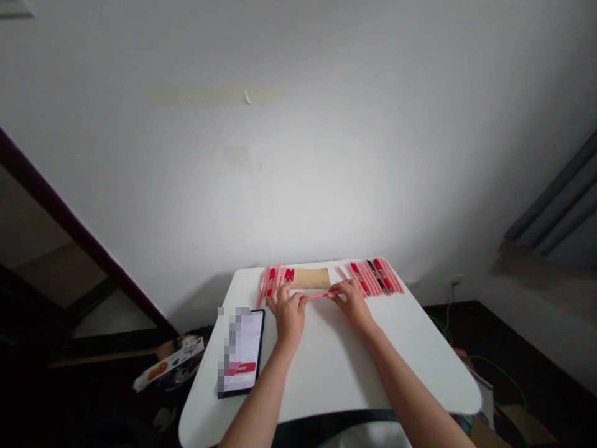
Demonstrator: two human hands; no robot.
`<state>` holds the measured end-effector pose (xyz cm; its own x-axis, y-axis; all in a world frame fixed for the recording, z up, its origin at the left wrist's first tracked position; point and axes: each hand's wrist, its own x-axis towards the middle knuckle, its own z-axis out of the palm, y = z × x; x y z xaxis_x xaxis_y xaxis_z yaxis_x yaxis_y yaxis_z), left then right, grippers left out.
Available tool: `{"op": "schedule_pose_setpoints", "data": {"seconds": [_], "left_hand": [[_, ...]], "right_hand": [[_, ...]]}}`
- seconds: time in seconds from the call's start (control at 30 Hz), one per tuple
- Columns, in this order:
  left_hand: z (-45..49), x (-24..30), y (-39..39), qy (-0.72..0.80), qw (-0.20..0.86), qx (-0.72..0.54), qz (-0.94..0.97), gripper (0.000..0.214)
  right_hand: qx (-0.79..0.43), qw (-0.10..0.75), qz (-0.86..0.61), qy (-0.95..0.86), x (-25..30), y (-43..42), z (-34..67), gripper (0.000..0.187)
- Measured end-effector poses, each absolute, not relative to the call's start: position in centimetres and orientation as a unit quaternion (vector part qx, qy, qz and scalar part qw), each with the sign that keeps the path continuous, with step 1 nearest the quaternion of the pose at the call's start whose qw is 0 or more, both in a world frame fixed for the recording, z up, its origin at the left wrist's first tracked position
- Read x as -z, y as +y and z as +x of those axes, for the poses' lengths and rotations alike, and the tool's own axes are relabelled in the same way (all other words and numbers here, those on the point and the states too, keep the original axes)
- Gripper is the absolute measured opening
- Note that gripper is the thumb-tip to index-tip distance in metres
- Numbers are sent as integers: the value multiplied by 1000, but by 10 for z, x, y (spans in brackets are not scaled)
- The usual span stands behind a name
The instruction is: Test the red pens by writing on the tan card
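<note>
A slim pink pen point(318, 295) lies level between my two hands above the white table point(336, 354). My left hand point(288, 314) pinches its left end, and my right hand point(353, 303) grips its right end with fingers closed. Just behind my left hand is a loose group of pink and red pens point(263, 285), partly hidden by the fingers. Beyond my right hand, several pink pens lie side by side in a slanted row point(383, 275), with red and black parts among them. Between the two groups sits a flat tan piece point(311, 277), perhaps card or paper.
A large phone or tablet point(249, 348), partly blurred out, rests at the table's left edge beside my left forearm. The table's back edge meets a white wall point(298, 186). Boxes and clutter point(172, 364) stand on the floor at left; a green cable point(501, 367) runs at right.
</note>
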<state>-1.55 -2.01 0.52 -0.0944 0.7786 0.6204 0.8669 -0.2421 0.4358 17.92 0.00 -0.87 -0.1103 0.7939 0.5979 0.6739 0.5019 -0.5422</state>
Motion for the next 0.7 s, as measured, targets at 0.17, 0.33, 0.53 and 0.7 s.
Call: {"op": "schedule_pose_setpoints", "data": {"seconds": [0.17, 0.33, 0.53, 0.7], "left_hand": [[-16, -3, -19, -607, 53, 421, -672, 10], [-17, -3, -18, -603, 47, 428, -672, 6], [-18, -4, -18, -594, 48, 434, -675, 3], [-17, -4, -19, -603, 49, 427, -672, 7]], "right_hand": [[-73, 444, -500, -740, 7, -1, 179, 20], [-85, 441, -507, -736, 7, -2, 179, 21], [-101, 438, -513, -731, 7, -2, 180, 24], [-106, 437, -515, -730, 7, -2, 179, 28]]}}
